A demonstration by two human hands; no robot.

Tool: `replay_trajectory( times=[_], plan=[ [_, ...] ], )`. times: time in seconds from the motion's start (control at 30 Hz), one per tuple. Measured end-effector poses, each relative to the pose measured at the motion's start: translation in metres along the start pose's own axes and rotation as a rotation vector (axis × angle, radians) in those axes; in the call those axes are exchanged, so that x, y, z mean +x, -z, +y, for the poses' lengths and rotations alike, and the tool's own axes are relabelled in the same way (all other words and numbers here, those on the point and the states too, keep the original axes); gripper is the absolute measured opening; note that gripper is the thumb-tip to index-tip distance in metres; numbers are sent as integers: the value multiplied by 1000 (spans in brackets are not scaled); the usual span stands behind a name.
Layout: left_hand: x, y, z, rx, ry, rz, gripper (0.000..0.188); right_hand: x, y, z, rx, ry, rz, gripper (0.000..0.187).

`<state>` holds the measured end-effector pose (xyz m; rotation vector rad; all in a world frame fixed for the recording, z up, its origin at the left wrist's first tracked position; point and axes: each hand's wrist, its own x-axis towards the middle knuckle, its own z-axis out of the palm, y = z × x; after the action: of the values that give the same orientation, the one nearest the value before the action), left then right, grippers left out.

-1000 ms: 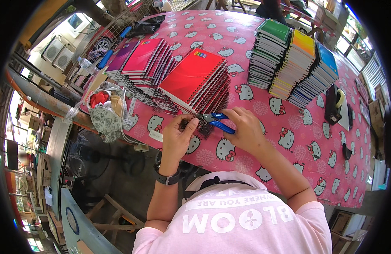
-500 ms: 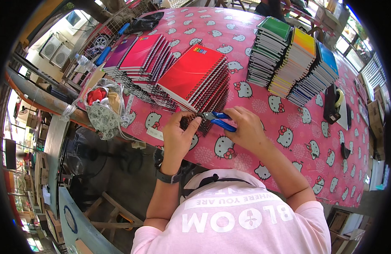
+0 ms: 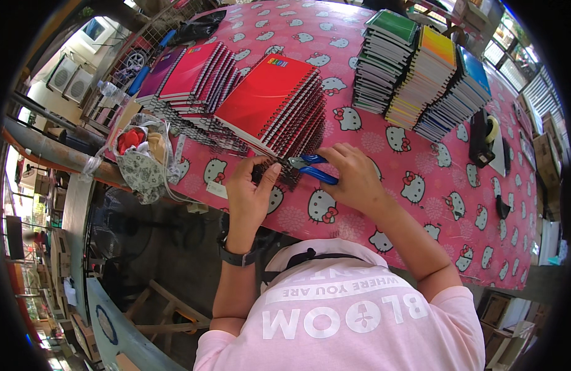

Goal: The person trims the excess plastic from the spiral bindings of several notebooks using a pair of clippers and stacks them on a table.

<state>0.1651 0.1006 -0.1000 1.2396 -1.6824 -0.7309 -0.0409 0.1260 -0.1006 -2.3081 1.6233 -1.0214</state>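
Note:
A stack of red spiral notebooks [image 3: 267, 93] lies at the middle of the table, their dark wire coils along the right side. My left hand [image 3: 249, 188] is closed at the stack's near corner, thumb and forefinger pinching the edge of a red notebook by its coil end. In my right hand [image 3: 355, 176] is a pair of blue-handled pliers [image 3: 321, 175], gripped with the handles spread somewhat. The pliers' jaws [image 3: 296, 163] meet the coil end beside my left thumb. Whether they are closed on the wire is too small to tell.
Pink [image 3: 189, 71] and purple notebooks [image 3: 162, 71] are stacked at left; green [image 3: 390, 28], yellow [image 3: 437, 46] and blue ones [image 3: 474, 71] at right. A tape dispenser [image 3: 481, 145] stands beyond these. A cloth bag [image 3: 140, 170] hangs at the table's left edge.
The whole view has shifted, so the table and stacks appear slightly higher and further left. Both hands and the pliers stay at the same corner of the red stack.

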Motion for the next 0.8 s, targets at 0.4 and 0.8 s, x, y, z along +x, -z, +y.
replay_trajectory(
  times=[0.4,0.8],
  plan=[
    [-34,11,1,-94,-7,-584,19,-81,55,78,56,-686,-136,40],
    [-80,-93,-66,198,-498,-1026,22,-205,-32,33,-48,-730,-89,44]
  ],
)
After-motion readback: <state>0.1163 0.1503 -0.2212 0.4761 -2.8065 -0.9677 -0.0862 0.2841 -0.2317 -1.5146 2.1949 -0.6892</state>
